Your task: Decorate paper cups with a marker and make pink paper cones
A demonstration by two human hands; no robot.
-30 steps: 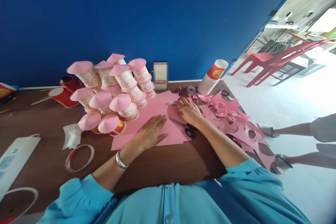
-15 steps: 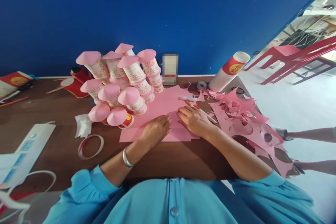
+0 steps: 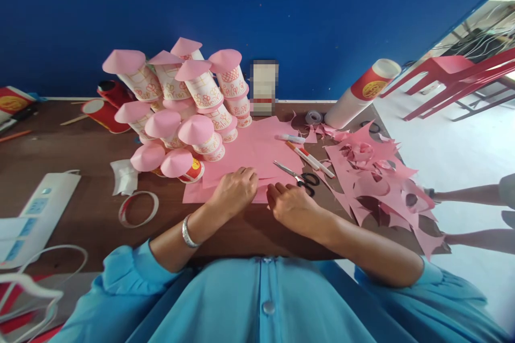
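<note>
Pink paper sheets (image 3: 261,144) lie stacked in front of me, their near edges under and between my hands. My left hand (image 3: 236,190), with a silver bangle at its wrist, is curled over the front left of the paper, its thumb hidden. My right hand (image 3: 293,208) has its fingers bent and closed at the near right edge of the paper. Just beyond it lie scissors (image 3: 295,174) with black handles, blades pointing left. Two red-and-white markers (image 3: 309,158) and a white marker (image 3: 290,139) rest at the paper's right side.
Decorated paper-cup towers with pink cone roofs (image 3: 196,129) stand at the left. Pink paper scraps (image 3: 374,187) cover the right side, near a tape roll (image 3: 314,117) and a tall cup stack (image 3: 360,91). A paper ring (image 3: 139,209) lies at left. Behind rises a blue wall (image 3: 257,10).
Both hands have gone from lying flat on the paper to curled fingers; the right has drawn back toward the near edge. Scissors now show beyond it. The whole view has shifted slightly.
</note>
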